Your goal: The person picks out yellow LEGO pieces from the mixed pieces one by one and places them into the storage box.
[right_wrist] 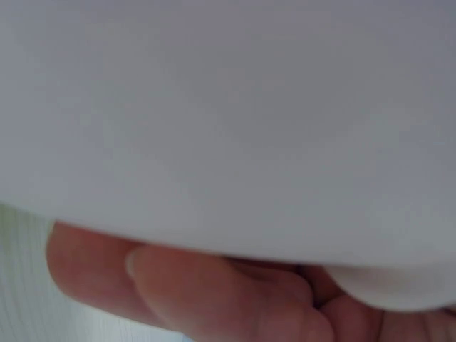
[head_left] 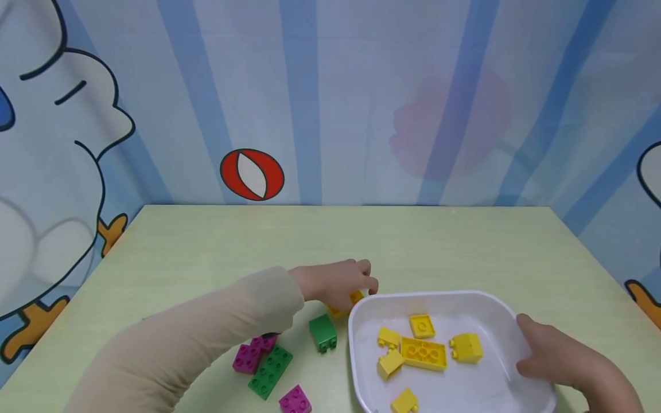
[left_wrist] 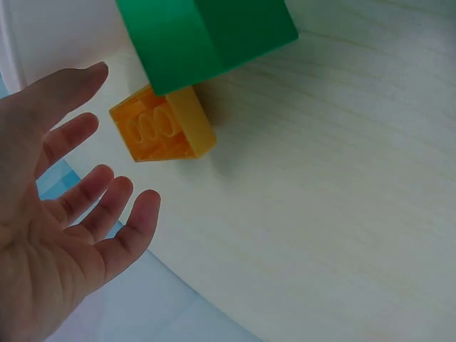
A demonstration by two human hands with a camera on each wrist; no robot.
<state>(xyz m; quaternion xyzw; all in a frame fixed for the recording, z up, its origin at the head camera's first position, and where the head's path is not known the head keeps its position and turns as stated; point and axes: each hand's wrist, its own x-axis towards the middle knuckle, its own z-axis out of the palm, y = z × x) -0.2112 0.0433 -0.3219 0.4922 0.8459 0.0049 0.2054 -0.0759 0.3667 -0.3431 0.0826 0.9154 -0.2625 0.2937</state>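
Observation:
My left hand (head_left: 338,282) reaches over the table just left of the white tray (head_left: 496,390), fingers spread and loosely bent. In the left wrist view an orange-yellow toy brick (left_wrist: 160,128) lies with its hollow underside towards the fingers, a gap between them. A green brick (left_wrist: 214,43) is close by it in that view. My right hand (head_left: 573,353) grips the tray's right rim, thumb over the edge inside; in the right wrist view its fingers (right_wrist: 199,292) are under the tray wall. Inside the tray lie several yellow bricks (head_left: 423,353).
Left of the tray lie a green brick (head_left: 323,332), a longer green brick (head_left: 271,371) and magenta bricks (head_left: 247,358), with another magenta brick (head_left: 295,400) nearer me. My left sleeve (head_left: 206,338) crosses above this group. A patterned cloth backdrop (head_left: 341,115) stands behind the table.

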